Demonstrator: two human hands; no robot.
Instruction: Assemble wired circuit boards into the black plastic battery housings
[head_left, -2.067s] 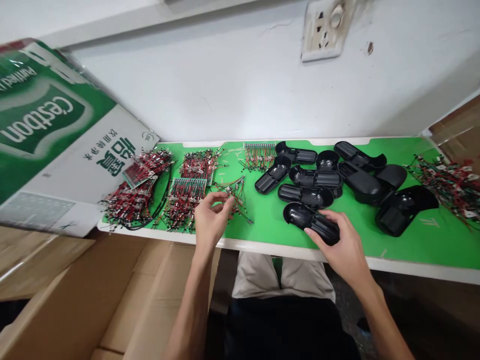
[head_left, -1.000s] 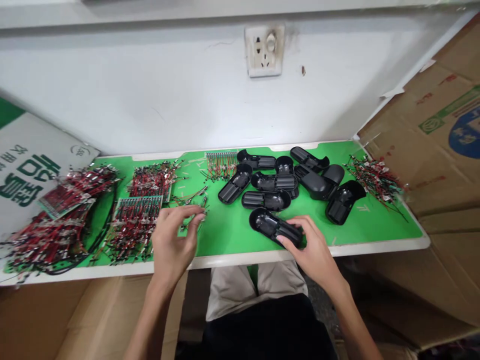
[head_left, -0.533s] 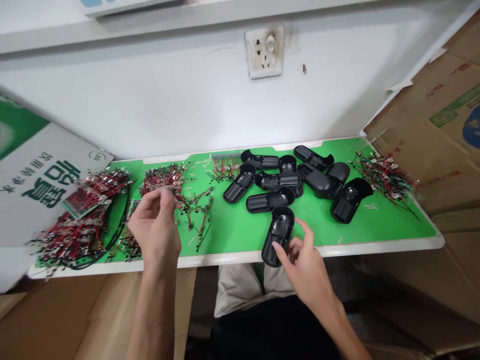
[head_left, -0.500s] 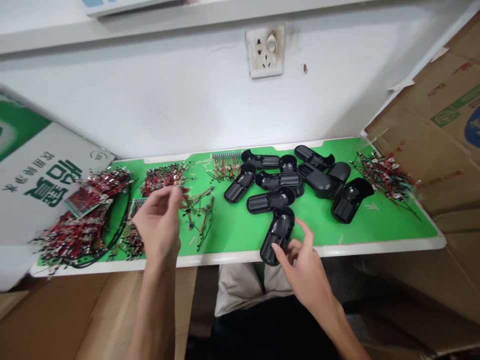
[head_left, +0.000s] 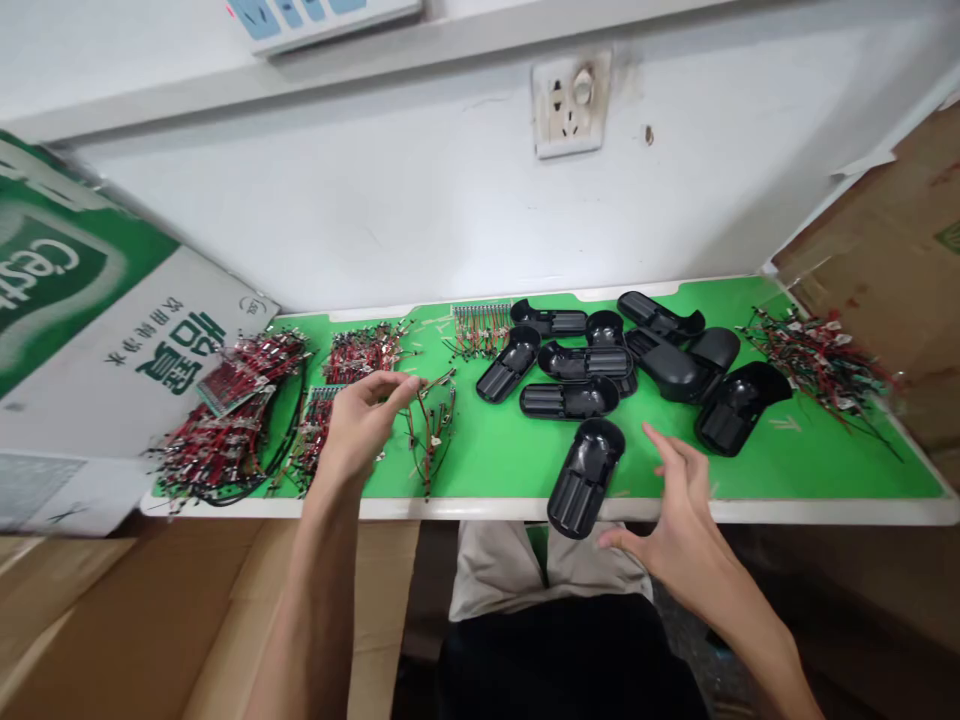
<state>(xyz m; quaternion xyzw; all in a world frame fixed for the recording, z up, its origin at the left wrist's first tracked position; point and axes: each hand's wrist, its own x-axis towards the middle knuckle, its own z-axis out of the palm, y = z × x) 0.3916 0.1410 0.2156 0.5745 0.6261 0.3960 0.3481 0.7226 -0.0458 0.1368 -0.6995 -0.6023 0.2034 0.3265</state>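
Left hand: the person's left hand (head_left: 360,425), fingers curled, sits just beside a loose tangle of thin red-and-black wires (head_left: 431,430) (whether it pinches a strand cannot be told).
Right hand: the person's right hand (head_left: 686,510), fingers spread, is near a ribbed black plastic shell (head_left: 585,478) (the thumb comes closest).
Shell: it lies lengthwise, hollow side up, one end jutting past the mat's white edge.
Around: a bright green work mat (head_left: 517,460) holds more black plastic shells (head_left: 671,360) at right and red-wired circuit-board bundles (head_left: 232,420) at left.

"Cest" — white letters (head_left: 37,272) on a green carton (head_left: 97,300)
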